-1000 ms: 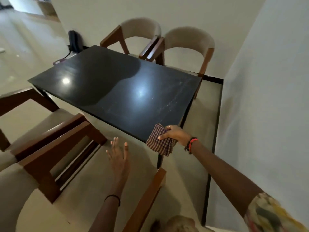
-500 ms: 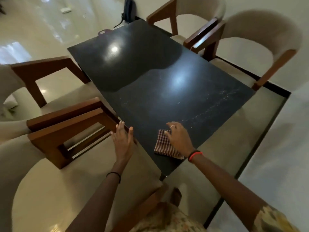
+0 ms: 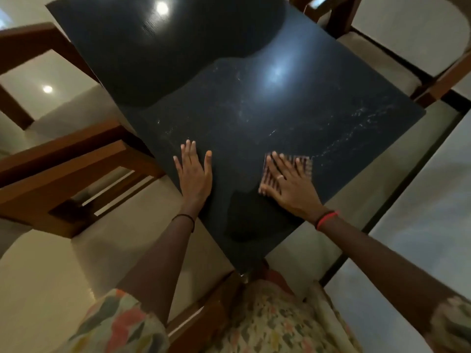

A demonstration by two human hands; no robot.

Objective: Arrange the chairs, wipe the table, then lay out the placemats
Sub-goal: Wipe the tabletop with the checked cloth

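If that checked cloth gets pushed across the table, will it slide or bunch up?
The cloth lies thin and flat under the right hand, so it is probably floppy and could bunch without that spread-finger pressure. The table looks glossy, so it should glide easily.

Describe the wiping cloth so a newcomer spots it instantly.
Start at the big black table filling the view, then go toward its near corner. There the right hand lies flat, fingers spread, on a small checked cloth. It is the only patterned thing on the tabletop; the left hand beside it presses bare surface.
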